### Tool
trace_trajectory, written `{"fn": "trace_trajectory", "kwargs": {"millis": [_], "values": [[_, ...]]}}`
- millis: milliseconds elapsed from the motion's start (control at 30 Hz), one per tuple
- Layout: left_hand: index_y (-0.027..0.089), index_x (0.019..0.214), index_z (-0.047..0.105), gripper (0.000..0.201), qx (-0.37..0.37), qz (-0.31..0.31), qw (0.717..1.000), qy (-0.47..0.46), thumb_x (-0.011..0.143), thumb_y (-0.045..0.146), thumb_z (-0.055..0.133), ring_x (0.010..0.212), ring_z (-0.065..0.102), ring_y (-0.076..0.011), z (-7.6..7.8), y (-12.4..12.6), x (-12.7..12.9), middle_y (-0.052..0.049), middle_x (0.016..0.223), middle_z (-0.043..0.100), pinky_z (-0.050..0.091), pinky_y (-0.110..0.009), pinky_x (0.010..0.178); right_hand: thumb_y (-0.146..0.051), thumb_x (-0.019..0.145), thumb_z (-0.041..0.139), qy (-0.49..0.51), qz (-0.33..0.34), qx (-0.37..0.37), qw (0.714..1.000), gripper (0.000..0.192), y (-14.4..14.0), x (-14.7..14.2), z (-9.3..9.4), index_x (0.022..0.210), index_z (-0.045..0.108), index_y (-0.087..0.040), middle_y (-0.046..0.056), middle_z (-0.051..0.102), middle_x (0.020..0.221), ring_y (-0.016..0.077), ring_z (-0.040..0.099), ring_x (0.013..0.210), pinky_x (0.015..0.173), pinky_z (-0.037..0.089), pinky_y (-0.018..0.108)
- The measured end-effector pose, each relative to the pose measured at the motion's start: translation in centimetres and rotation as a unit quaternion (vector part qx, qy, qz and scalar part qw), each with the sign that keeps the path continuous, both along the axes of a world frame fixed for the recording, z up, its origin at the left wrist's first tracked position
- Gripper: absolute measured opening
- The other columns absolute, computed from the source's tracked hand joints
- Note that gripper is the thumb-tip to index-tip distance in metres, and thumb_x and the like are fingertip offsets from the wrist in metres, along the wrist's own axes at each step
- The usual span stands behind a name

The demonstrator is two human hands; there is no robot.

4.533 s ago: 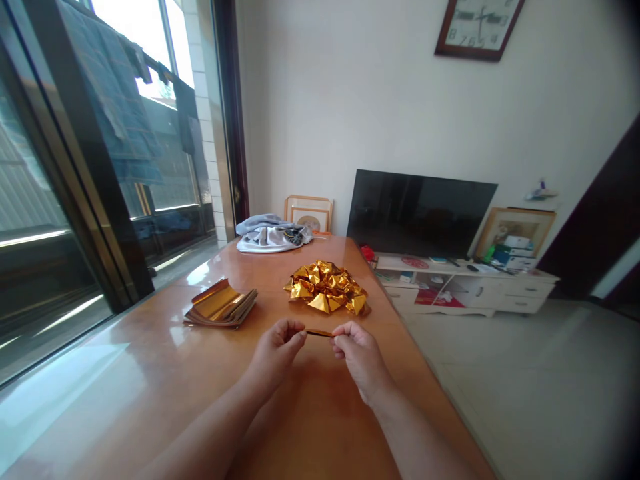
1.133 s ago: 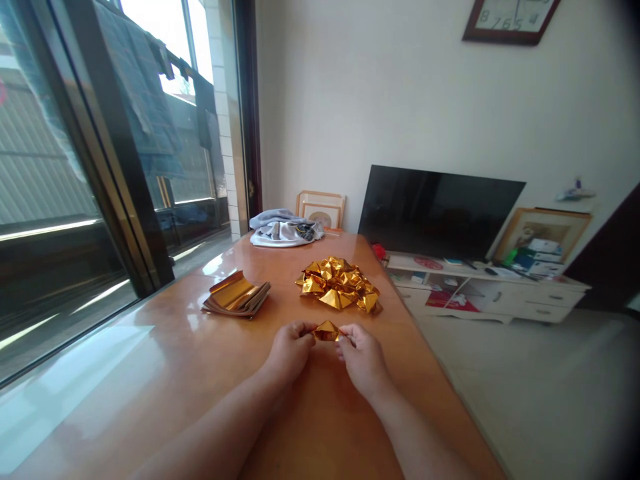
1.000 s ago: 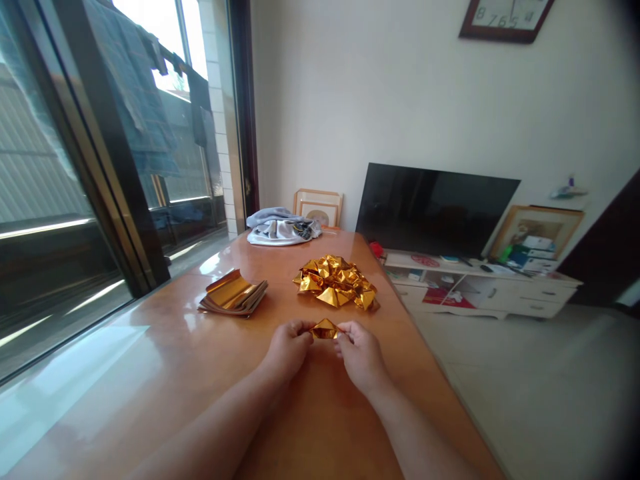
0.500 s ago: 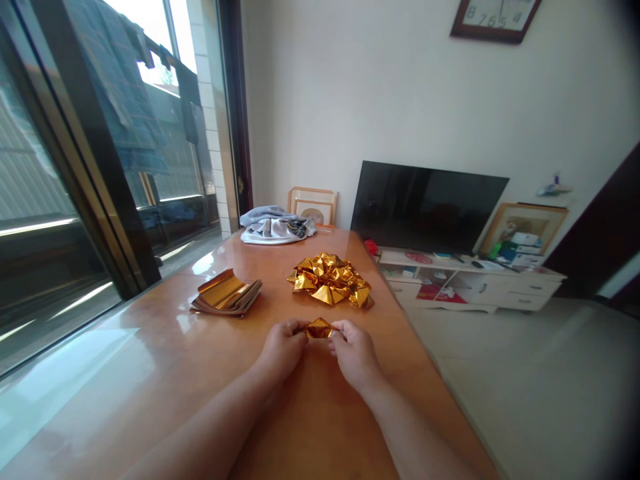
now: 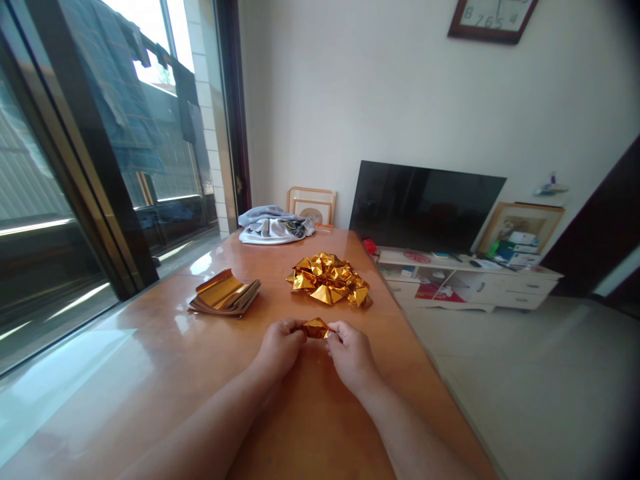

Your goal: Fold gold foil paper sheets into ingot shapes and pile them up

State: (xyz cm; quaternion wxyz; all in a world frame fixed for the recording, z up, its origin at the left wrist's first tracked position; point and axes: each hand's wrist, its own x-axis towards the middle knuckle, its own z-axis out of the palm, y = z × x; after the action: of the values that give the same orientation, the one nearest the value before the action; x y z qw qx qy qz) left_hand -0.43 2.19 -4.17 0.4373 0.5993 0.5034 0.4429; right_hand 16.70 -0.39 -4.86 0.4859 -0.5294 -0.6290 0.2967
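Between my two hands is a small folded piece of gold foil paper, held just above the table. My left hand pinches its left end, thumb and fingers closed. The right end is gripped by my right hand, also closed in a pinch. Just beyond the hands lies a pile of folded gold foil paper pieces. To the left rests a stack of gold foil paper sheets, its top sheet curling up.
The glossy wooden table runs away toward the wall. Folded clothes and picture frames are at its far end. Beyond its right edge, a television stands over a low white cabinet. A sliding glass door is on the left.
The folded foil paper has changed shape slightly between my fingers: its open hollow shows less and its top looks flatter. Both hands keep their grip, and the view has shifted a little.
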Motion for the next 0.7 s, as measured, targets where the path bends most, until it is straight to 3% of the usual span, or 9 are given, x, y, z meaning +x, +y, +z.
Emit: {"fn": "trace_trajectory", "kwargs": {"millis": [167, 300, 700], "values": [[0.014, 0.102, 0.078, 0.040, -0.011, 0.017, 1.000, 0.004, 0.069, 0.015, 0.056, 0.086, 0.069, -0.0249, 0.06, 0.00, 0.05, -0.007, 0.092, 0.078, 0.050, -0.031, 0.077, -0.031, 0.088, 0.053, 0.004, -0.033, 0.010, 0.999, 0.020, 0.34, 0.13, -0.16, 0.096, 0.068, -0.021, 0.004, 0.074, 0.081, 0.0210, 0.069, 0.072, 0.063, 0.053, 0.029], [0.015, 0.102, 0.078, 0.040, -0.015, 0.025, 1.000, 0.011, 0.068, 0.016, 0.056, 0.084, 0.068, -0.0245, 0.22, -0.11, 0.09, -0.006, 0.088, 0.078, 0.048, -0.031, 0.075, -0.036, 0.085, 0.059, 0.008, -0.073, 0.008, 0.997, 0.016, 0.44, 0.27, -0.25, 0.087, 0.066, -0.021, 0.002, 0.069, 0.067, 0.0197, 0.064, 0.059, 0.054, 0.049, 0.027], [0.015, 0.098, 0.079, 0.038, 0.002, 0.015, 1.000, 0.014, 0.068, 0.014, 0.055, 0.086, 0.068, -0.0248, 0.37, -0.10, 0.07, -0.006, 0.094, 0.079, 0.046, -0.030, 0.077, -0.030, 0.086, 0.055, -0.050, -0.046, 0.038, 0.997, 0.014, -0.17, 0.22, 0.10, 0.081, 0.065, -0.022, 0.000, 0.069, 0.069, 0.0167, 0.060, 0.060, 0.056, 0.042, 0.024]]}}
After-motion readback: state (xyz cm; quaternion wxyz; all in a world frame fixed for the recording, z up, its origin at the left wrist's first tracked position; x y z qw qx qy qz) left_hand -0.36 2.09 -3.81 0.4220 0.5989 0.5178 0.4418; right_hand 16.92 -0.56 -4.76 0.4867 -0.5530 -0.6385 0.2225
